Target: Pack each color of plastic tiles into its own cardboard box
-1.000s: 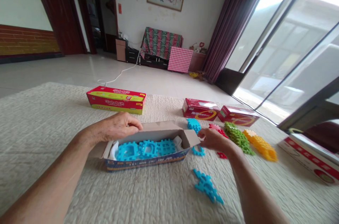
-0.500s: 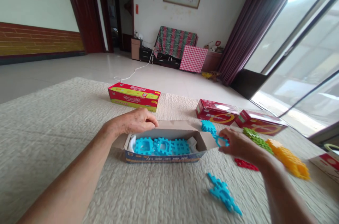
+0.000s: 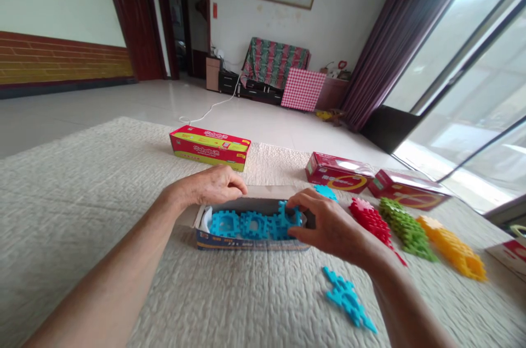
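Blue piece (image 3: 282, 210) now over box (image 3: 250, 244) instead of beside it, clamped between tips of right grip (image 3: 290, 217)

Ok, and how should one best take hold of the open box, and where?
Probably by the two short ends, from left and right together: the open box is long and narrow, and blue pieces lie inside under its open top, so keeping it level seems safest.
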`<state>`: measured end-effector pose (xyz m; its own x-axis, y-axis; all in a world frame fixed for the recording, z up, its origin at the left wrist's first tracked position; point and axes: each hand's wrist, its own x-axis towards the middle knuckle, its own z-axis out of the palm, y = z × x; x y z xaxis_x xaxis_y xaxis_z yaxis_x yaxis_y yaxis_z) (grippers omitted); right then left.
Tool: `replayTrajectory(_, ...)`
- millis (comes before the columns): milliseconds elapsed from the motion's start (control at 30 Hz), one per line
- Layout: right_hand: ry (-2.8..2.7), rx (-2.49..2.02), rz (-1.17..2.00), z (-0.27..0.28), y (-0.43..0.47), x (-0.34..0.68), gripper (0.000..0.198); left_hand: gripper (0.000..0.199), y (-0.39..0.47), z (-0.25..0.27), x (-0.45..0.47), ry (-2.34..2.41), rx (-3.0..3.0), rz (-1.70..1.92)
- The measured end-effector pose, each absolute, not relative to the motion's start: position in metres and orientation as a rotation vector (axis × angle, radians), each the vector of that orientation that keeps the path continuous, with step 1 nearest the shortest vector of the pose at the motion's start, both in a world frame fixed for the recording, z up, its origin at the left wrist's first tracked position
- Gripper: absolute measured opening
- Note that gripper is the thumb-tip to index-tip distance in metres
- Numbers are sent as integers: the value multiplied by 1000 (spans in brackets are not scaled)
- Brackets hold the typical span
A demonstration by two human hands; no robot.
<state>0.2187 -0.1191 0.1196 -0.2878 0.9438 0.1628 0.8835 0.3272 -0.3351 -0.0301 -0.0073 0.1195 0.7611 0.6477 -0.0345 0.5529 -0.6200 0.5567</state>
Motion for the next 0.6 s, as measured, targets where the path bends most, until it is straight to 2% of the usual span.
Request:
replayTrajectory(200,-2259,-1618,208,122,-123,224,30,32,-8,121,-30,887,2414,235)
replayTrajectory(333,-2157,-1624,95,130,-124,237,22,32,-7,120,-30,869,2419,223)
replayTrajectory(500,-1864,-1701,-117,132,-112,290,20,32,-5,119,-29,903,2416,202)
replayTrajectory(600,-1778,-1796,-130,116,-95,324,25,31,-6,120,-27,879,2427,181)
